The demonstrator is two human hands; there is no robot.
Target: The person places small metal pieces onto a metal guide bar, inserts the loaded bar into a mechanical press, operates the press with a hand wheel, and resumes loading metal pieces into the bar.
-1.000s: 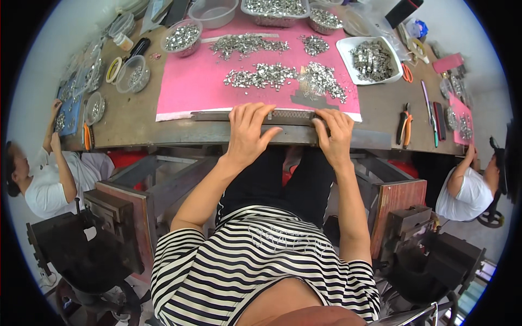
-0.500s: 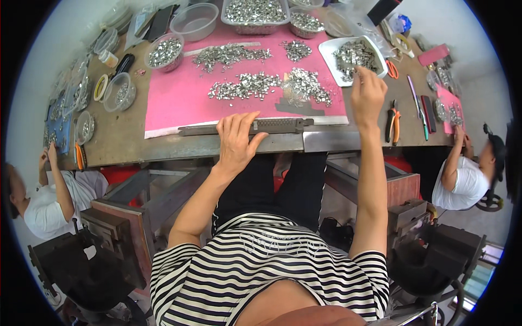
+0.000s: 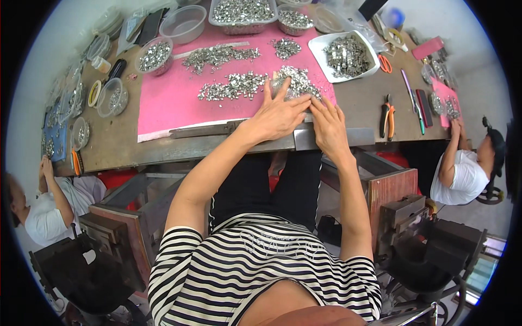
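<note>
My left hand (image 3: 279,115) reaches over the pink mat with its fingers stretched and spread, touching the near side of a pile of small silvery metal pieces (image 3: 300,80). Right beside it, fingers extended, is my right hand (image 3: 330,129); the fingertips of both hands come close together at the pile. Whether a small piece lies under the fingertips is hidden. Along the mat's near edge lies a long dark metal bar (image 3: 202,131), its right part covered by my left hand and forearm.
A white tray (image 3: 314,50) of metal pieces stands right of the pink mat (image 3: 163,111). Further heaps (image 3: 234,87) lie on the mat. Tubs of pieces (image 3: 155,56) line the back. Orange-handled pliers (image 3: 390,122) lie right. A person (image 3: 461,174) works at each side.
My right hand has come from the white tray down and left to the near pile. My left hand has left the dark bar and moved forward and right to the same pile.
</note>
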